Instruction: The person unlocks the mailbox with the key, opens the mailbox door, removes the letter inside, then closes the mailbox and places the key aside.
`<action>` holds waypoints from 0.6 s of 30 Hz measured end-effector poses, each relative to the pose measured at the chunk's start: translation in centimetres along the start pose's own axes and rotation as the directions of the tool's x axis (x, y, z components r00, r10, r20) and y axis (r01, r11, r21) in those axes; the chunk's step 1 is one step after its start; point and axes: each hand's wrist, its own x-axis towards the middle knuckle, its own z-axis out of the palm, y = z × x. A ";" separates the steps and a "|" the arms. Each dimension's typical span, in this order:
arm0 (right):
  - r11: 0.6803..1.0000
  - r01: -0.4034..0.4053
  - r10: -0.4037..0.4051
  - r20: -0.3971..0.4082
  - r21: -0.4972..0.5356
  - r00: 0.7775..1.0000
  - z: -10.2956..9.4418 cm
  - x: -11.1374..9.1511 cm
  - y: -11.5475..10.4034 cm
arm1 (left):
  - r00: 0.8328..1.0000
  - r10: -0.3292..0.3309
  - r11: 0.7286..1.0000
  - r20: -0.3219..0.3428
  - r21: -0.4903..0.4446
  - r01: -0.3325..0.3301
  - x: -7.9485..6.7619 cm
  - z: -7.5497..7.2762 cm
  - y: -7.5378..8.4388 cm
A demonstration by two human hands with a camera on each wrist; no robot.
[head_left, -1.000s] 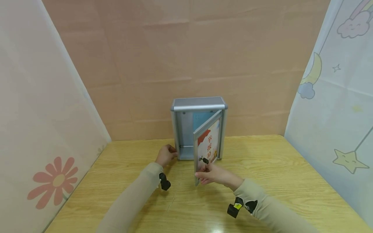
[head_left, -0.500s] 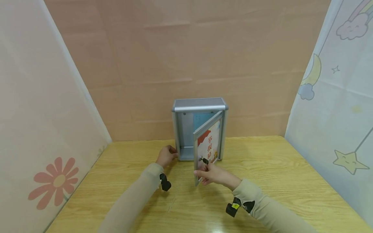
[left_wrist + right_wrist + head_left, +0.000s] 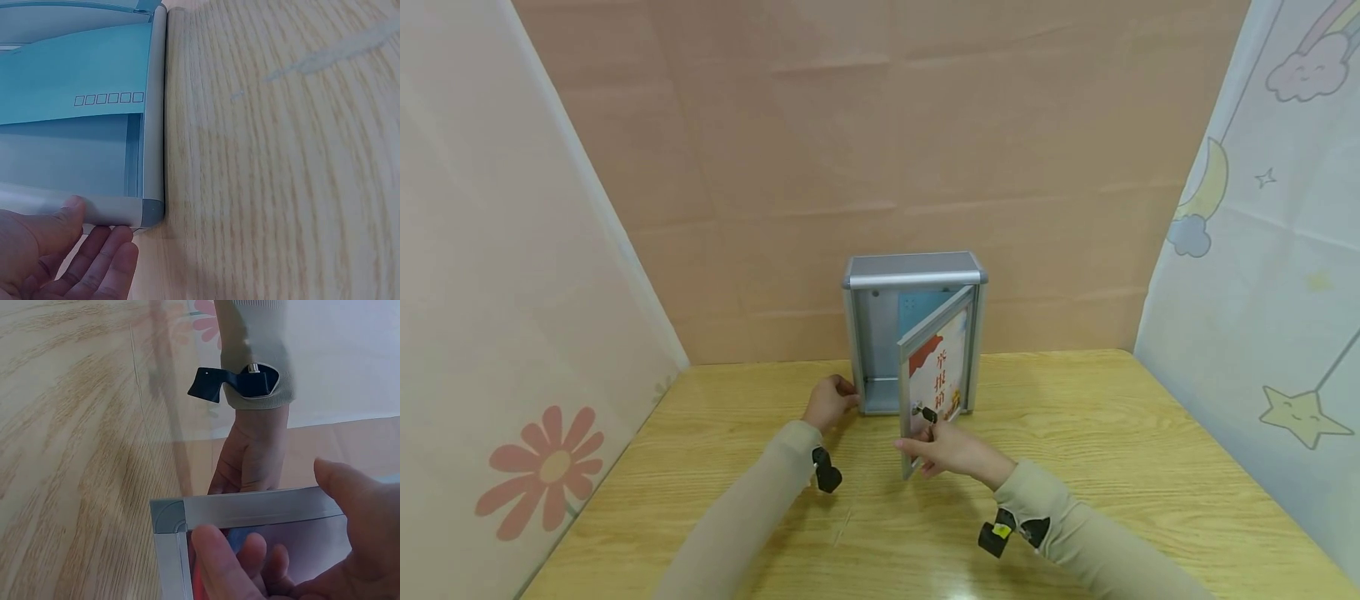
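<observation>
Box (image 3: 915,267): it stands on the worktop (image 3: 1060,433) near the back edge, about midway between the far corners. Its door (image 3: 942,367) is ajar, a key (image 3: 929,413) jutting from its face. A blue envelope (image 3: 94,75) stands inside, along the right half. The right hand (image 3: 958,452) grips the door's free edge low down, thumb on one side, fingers on the other. The left hand (image 3: 832,402) touches the box's lower left edge, thumb on the rim, fingers loosely extended by the outer wall.

Were the door swung to, the left thumb could be nipped, since it lies where door and rim would meet. A hard pull on the door could slew the box round, as the left hand's touch seems light. The envelope might snag if it sagged forward.

The box's long axis is vertical and its front faces the person, nearly square to the worktop's back edge. The door, hinged at the right, slants out toward the near edge.

Behind hangs a peach cloth (image 3: 790,167); a pale printed cloth (image 3: 512,250) flanks the worktop's left edge.
</observation>
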 end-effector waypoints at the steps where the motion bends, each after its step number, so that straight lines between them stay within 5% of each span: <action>1: 1.000 0.005 -0.005 0.002 -0.002 1.000 0.0 0.0 0.0 | 1.000 0.001 1.000 0.002 -0.001 -0.001 0.0 0.0 0.0; 12: 0.996 0.083 -0.081 0.044 -0.037 0.996 -1.3 -1.6 0.7 | 1.000 0.000 1.000 0.006 -0.010 0.000 0.0 -0.1 -0.1; 18: 0.997 0.065 -0.069 0.119 0.037 0.990 -3.2 -3.0 1.7 | 1.000 0.007 1.000 0.009 -0.017 -0.007 0.0 -0.2 -0.3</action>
